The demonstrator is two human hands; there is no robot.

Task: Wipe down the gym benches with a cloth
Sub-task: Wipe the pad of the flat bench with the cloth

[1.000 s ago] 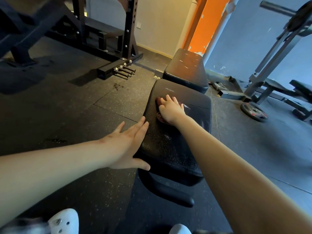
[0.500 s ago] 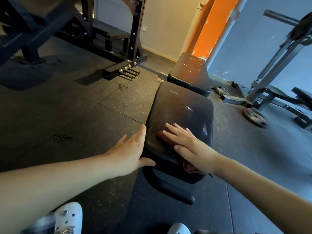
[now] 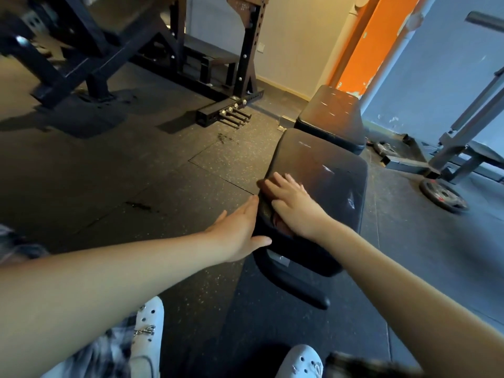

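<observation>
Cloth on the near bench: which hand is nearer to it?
Right. The right hand lies flat on top of the cloth, pressing it onto the bench pad. The left hand rests against the pad's left side edge, beside the cloth.

Single head-worn view, looking forward and down, close over bench (image 3: pixel 321 186), wide-angle
</observation>
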